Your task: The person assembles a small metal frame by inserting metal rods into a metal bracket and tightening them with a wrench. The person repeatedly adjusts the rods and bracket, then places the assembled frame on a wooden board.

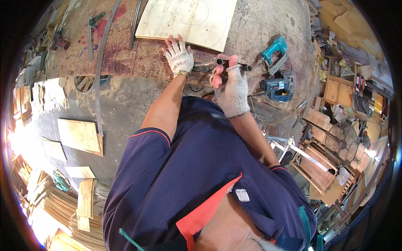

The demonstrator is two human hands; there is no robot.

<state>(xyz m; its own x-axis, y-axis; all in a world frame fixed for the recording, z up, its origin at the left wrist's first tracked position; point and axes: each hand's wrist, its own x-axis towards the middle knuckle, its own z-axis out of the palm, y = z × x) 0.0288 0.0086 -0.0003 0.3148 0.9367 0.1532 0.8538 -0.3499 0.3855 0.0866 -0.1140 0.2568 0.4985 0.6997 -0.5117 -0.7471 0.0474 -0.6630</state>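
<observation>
My left hand, in a knitted fingerless glove, lies with fingers spread at the near edge of a pale wooden board. Curved pencil lines are drawn on that board. Close to the bench's near edge, my right hand, gloved the same way, is closed round a dark metal hand tool with two tube-like ends. Its narrow part points toward my left wrist. The exact kind of tool cannot be made out, as my fingers cover its middle.
Right of my right hand lie a teal power tool and a blue jigsaw with a cord. A long metal ruler overhangs the stained workbench at left. Wood sheets lie lower left; a fan stands at right.
</observation>
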